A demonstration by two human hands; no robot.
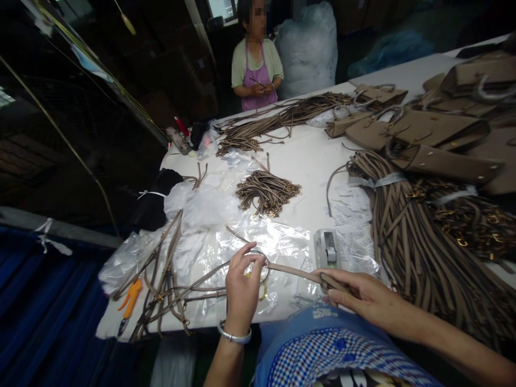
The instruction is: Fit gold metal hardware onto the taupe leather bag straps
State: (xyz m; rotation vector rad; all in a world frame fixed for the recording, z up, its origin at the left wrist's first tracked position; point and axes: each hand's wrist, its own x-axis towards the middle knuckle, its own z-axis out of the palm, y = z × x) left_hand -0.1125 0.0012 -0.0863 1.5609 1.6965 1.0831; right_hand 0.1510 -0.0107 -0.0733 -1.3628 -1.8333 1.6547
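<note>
On the worktop (314,157), orange-handled cutters (131,300) lie at the left, beside tangled loose straps (159,296). Next, the left hand (244,282) pinches a brown strap (293,271), which runs above the worktop to the right hand (357,293), closed around its doubled part. Farther right lies a thick strap bundle (397,236), bound with a pale tie (389,180).

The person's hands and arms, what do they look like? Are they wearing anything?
The left hand is bare, with a shiny, silver-coloured rounded bangle around its wrist. The right hand is bare too, with no bangle showing. No sleeves cover the forearms that you can see.
</note>
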